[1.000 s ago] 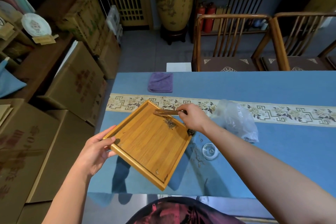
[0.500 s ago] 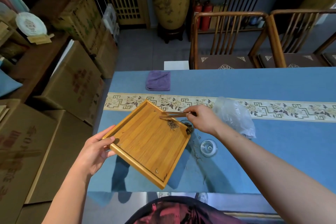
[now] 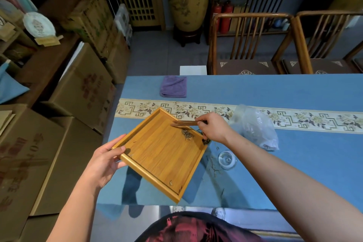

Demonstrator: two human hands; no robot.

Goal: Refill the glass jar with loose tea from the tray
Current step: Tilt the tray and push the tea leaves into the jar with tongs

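Left hand [image 3: 104, 161] grips the tilted tray [image 3: 163, 155] by its near-left corner, open corner pointing far-right; right hand [image 3: 214, 127] pinches a wooden scoop [image 3: 185, 123] lying left-right over the tea [image 3: 187, 133].

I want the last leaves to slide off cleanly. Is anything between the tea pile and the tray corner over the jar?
Nothing visible blocks it. The tea pile lies on bare wood just short of the tray corner. The tongs in the right hand sit behind the pile. The jar is mostly hidden.
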